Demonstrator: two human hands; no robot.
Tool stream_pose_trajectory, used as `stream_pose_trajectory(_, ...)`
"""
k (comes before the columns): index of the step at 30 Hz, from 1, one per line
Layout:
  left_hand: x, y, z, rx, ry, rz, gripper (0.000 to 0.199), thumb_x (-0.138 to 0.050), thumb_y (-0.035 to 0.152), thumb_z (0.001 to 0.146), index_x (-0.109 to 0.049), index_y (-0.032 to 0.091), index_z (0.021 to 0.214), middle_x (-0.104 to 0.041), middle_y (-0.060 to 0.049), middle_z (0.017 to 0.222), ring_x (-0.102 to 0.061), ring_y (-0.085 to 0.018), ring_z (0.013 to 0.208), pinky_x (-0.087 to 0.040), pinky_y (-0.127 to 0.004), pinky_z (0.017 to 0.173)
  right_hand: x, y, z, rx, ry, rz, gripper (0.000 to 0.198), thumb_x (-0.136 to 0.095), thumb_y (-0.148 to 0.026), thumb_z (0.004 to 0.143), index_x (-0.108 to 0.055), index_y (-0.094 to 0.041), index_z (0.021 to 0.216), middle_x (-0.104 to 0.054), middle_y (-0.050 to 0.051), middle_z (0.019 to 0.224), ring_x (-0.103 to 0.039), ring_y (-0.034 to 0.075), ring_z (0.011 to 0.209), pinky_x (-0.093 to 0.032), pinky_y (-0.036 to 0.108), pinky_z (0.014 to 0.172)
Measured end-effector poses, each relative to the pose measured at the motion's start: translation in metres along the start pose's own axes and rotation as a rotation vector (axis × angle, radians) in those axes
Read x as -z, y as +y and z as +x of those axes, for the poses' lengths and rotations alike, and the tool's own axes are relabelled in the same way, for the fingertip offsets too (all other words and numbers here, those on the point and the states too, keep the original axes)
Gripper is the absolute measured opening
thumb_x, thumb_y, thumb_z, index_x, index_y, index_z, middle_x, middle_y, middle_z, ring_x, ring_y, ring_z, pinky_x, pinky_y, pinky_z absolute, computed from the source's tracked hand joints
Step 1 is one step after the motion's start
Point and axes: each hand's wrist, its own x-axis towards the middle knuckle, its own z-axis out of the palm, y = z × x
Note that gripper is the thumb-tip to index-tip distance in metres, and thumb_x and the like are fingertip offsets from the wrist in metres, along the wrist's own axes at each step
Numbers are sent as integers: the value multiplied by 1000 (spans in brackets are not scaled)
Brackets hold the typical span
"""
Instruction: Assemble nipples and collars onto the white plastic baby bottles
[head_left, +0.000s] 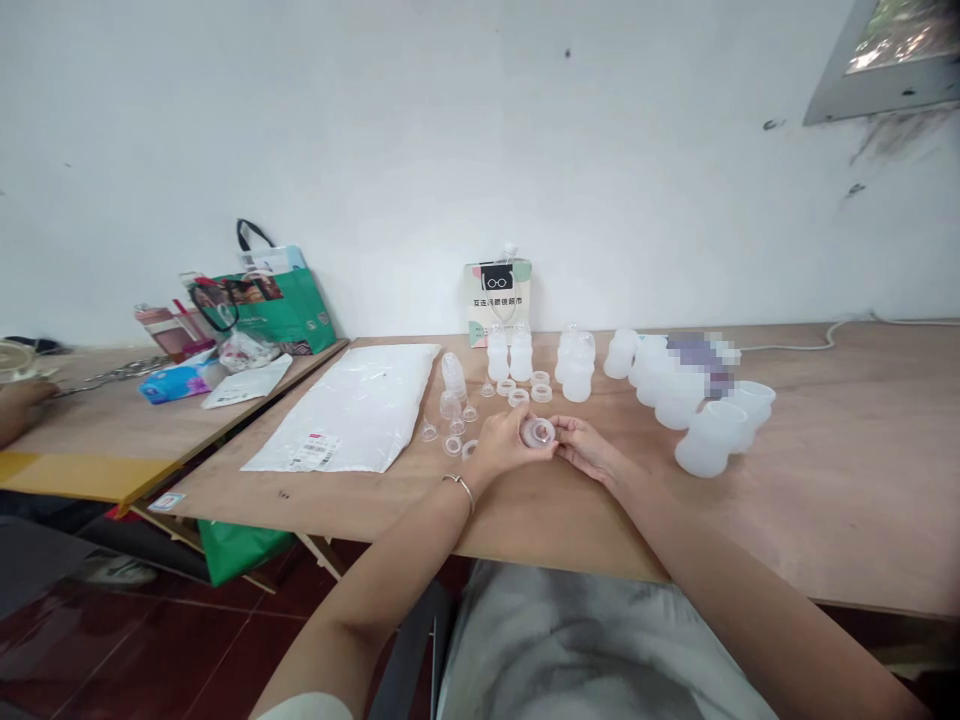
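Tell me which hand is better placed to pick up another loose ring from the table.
Left, probably. The left hand lies beside the loose rings and nipples on the table. The right hand sits farther off, pinching the collar ring both hands hold.

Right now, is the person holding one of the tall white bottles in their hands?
No, both hands, left and right, pinch a small clear ring, while the bottles stand untouched on the table.
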Motion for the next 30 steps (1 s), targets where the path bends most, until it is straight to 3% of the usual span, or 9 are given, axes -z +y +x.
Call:
stream_pose_trajectory(7, 1, 1, 4, 107, 26, 13, 34, -62, 46, 64, -45, 21, 78, -55, 4, 63, -52, -11, 56, -33, -21, 51, 2, 2, 1, 34, 31, -30, 26, -78, -28, 48, -60, -17, 63, -60, -1, 63, -54, 9, 61, -46, 24, 65)
stream_pose_trajectory(15, 6, -12, 5, 108, -191, -115, 38, -60, 42, 66, -42, 21, 93, -54, 3, 70, -50, -12, 59, -35, -23, 56, -2, -3, -1, 195, 117, -223, 29, -72, -40, 56, -58, -16, 66, -58, -1, 61, -53, 11, 58, -44, 29, 64)
stream_pose_trajectory(18, 5, -14, 4, 88, -208, -90, 37, -58, 39, 68, -41, 21, 96, -56, 1, 78, -53, -14, 65, -37, -25, 60, -7, -6, -2, 296, 198, -324, 24, -69, -37, 61, -57, -17, 67, -58, -1, 62, -51, 12, 59, -42, 29, 64)
stream_pose_trajectory(20, 4, -15, 4, 59, -208, -61, 36, -58, 37, 69, -42, 21, 96, -57, -1, 84, -55, -16, 72, -38, -26, 64, -12, -8, -7, 411, 234, -506, 16, -64, -32, 67, -58, -18, 69, -60, 0, 68, -53, 14, 65, -42, 29, 67)
stream_pose_trajectory(22, 3, -16, 4, 33, -226, -40, 35, -59, 35, 69, -44, 20, 96, -58, -2, 89, -56, -18, 78, -39, -28, 69, -19, -12, -16, 578, 186, -837, 10, -54, -27, 77, -60, -19, 75, -61, 3, 76, -55, 16, 71, -43, 31, 69)
stream_pose_trajectory(24, 2, -16, 4, 17, -242, -43, 33, -60, 33, 68, -45, 20, 95, -58, -3, 91, -56, -19, 81, -40, -29, 72, -25, -16, -28, 748, 84, -1179, 15, -45, -23, 83, -60, -20, 84, -62, 5, 83, -57, 17, 77, -44, 32, 72)
stream_pose_trajectory(26, 3, -15, 4, 18, -234, -78, 33, -59, 34, 70, -46, 19, 96, -59, -3, 91, -56, -19, 81, -40, -29, 72, -27, -22, -43, 857, 48, -1353, 19, -43, -21, 85, -58, -22, 97, -61, 6, 93, -57, 19, 86, -44, 34, 78)
stream_pose_trajectory(28, 4, -13, 3, 44, -205, -107, 32, -58, 38, 72, -46, 20, 96, -59, -3, 88, -56, -18, 78, -40, -28, 70, -21, -28, -60, 953, 181, -1379, 25, -46, -22, 84, -52, -23, 109, -59, 6, 100, -55, 20, 93, -44, 36, 83)
stream_pose_trajectory(30, 5, -11, 3, 81, -173, -110, 34, -57, 43, 73, -45, 21, 95, -59, -1, 85, -55, -17, 76, -39, -28, 68, -6, -33, -79, 1061, 469, -1301, 28, -51, -25, 82, -49, -23, 110, -57, 7, 99, -54, 21, 94, -44, 38, 83)
